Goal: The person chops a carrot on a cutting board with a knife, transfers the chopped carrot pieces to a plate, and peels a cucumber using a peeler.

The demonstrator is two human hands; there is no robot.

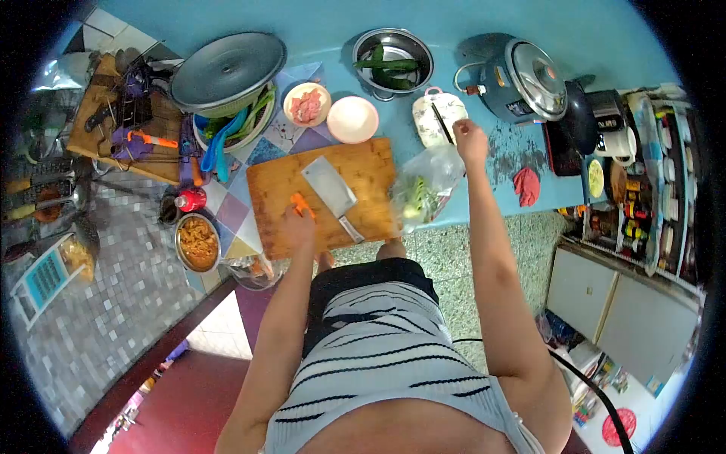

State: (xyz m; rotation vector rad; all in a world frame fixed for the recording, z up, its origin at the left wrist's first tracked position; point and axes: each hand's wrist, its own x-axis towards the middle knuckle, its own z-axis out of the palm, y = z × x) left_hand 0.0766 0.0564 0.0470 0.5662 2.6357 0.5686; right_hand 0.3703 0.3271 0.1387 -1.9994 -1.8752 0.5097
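Two bare hands of mine are over the work surface, set well apart. My left hand (301, 227) is closed around a small orange item (300, 204), holding it above the wooden cutting board (272, 185), just left of the cleaver (329, 185). I cannot tell whether the orange item touches the wood. The cleaver lies flat, its handle pointing toward my body. My right hand (472, 142) has its fingers bent and drawn together beside the white patterned dish (425, 115), near the lower end of a thin black stick (440, 121) that crosses it; whether I grip the stick, I cannot tell. A clear plastic bag (442, 168) with greens inside sits at the board's right edge. Beyond the board stand a pink-rimmed bowl (353, 119), a bowl of pinkish pieces (306, 104) and a metal basin (392, 63) with long green vegetables. Off to the right lies a red cloth (527, 186).
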